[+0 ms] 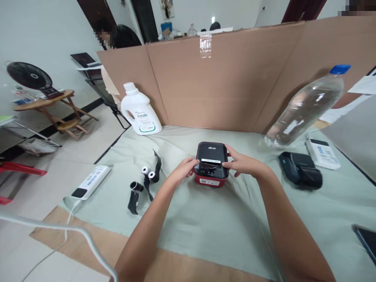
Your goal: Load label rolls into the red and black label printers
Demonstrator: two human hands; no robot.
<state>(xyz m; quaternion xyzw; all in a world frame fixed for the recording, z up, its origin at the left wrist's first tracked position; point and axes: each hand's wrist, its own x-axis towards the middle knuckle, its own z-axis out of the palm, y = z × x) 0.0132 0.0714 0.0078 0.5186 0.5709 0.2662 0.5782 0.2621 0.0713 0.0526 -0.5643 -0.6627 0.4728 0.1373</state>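
A small label printer [210, 153] with a black lid and red body sits on the pale green cloth, its lid down. Gripping its left side is my left hand [185, 167], the thumb lying on the lid's edge. My right hand [243, 162] holds the opposite side, thumb on top and fingers along the flank, partly hidden. A white strip crosses the lid near the dark slot. To the left lie small paper rolls [145, 170] with black strips [157, 166], and a black roll [136, 186].
A white jug [141, 113] and a large water bottle [305, 109] stand by the cardboard screen [211, 86]. At right are a black portable printer [299, 170], a white power strip [323, 152] and a phone [366, 241]. Another power strip [91, 182] lies left; a white cable [79, 231] crosses the front-left foreground.
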